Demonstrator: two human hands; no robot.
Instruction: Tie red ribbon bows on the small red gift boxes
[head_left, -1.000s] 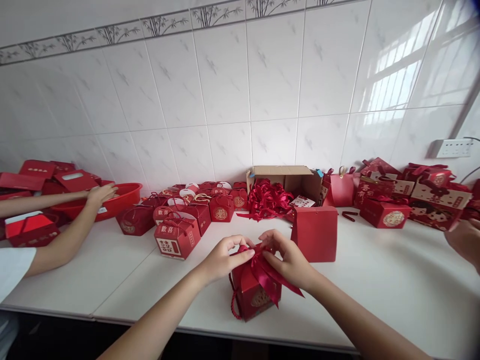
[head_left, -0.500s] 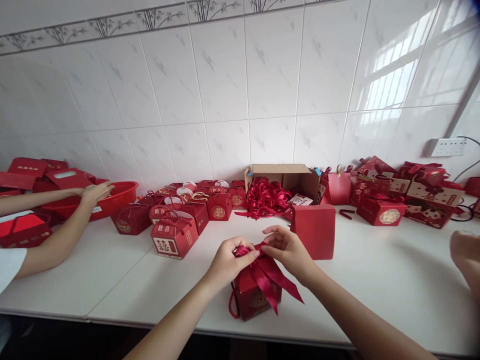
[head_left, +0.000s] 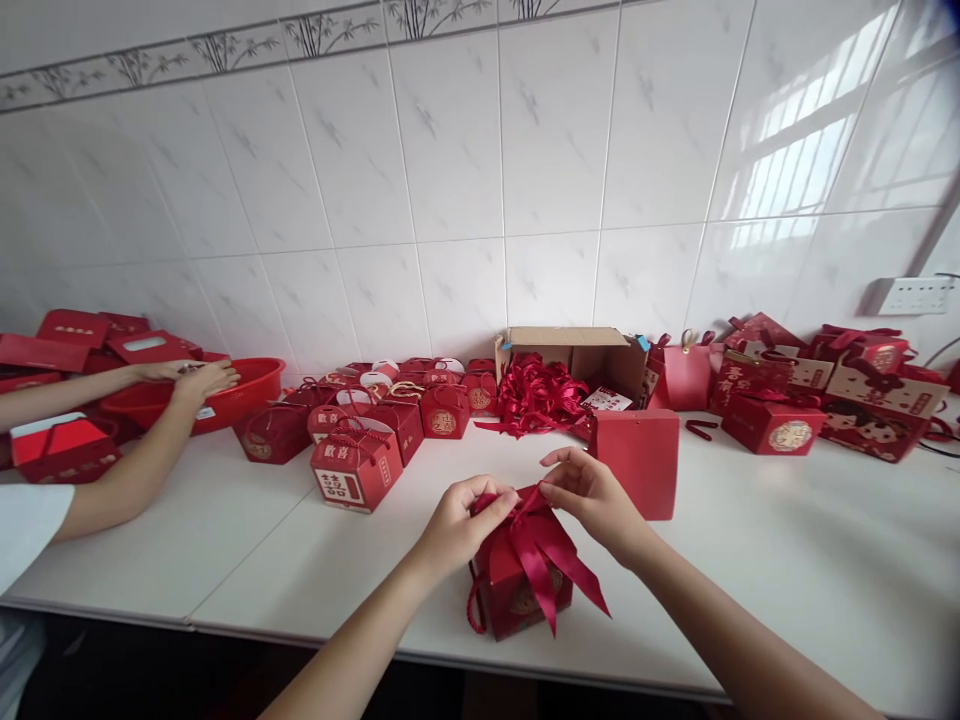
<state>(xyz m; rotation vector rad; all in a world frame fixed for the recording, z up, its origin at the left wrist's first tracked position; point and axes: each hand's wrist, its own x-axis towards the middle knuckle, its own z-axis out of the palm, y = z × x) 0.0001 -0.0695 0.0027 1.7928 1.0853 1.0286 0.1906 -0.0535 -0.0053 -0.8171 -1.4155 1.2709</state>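
Observation:
A small red gift box [head_left: 510,592] stands near the front edge of the white counter [head_left: 787,570], with a dark red ribbon bow [head_left: 541,545] on its top and a cord handle hanging at its left. My left hand [head_left: 456,525] pinches the bow's left loop, fingers closed. My right hand [head_left: 592,492] pinches the right loop above the box. The ribbon tails hang down over the box's front.
A plain red box [head_left: 637,462] stands just behind my right hand. Several printed red boxes [head_left: 356,470] sit left of centre. An open cardboard carton [head_left: 577,360] spills red ribbons [head_left: 536,395]. More boxes pile at right [head_left: 817,395]. Another person's hands [head_left: 199,380] reach into a red basin [head_left: 240,385] at left.
My two hands have pulled the bow's loops a little apart on top of the box. A hand at the right edge has left the view. The other person's hands stay at the basin.

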